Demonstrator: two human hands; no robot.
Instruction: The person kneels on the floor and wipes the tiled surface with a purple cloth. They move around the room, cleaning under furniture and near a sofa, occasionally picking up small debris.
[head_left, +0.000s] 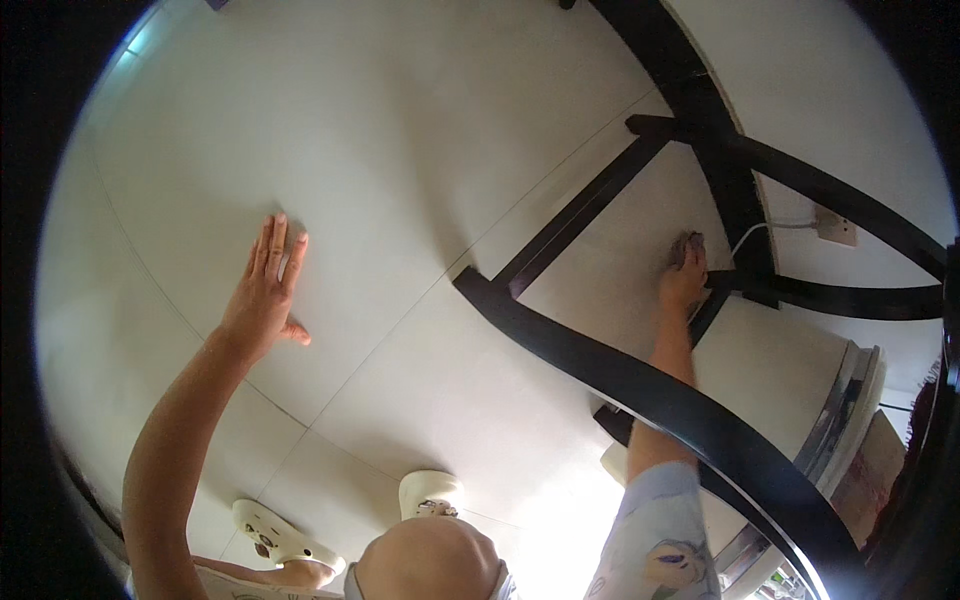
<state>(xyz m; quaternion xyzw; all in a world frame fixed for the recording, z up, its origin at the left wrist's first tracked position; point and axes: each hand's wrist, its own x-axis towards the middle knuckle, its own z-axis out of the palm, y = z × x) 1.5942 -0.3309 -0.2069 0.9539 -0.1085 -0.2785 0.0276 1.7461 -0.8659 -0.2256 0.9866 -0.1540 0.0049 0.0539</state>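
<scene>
My left hand (271, 289) rests palm down on or just over the pale tiled floor (360, 247), its fingers apart and nothing in it. On the other side, my right arm passes beneath the black curved leg of a piece of furniture (645, 382). My right hand (682, 281) is low at the floor between the black legs, near the dark skirting board (739, 202). Its fingers are bent over a small dark, greyish wad (688, 244), perhaps a cloth; it is too small to tell its kind.
Black crossbars (581, 217) join the furniture's legs. A white cable (784, 224) runs to a wall socket (836, 226) behind them. A whitish box-like container (772, 367) stands at the right under the furniture. My feet wear pale clogs (281, 532) near the bottom edge.
</scene>
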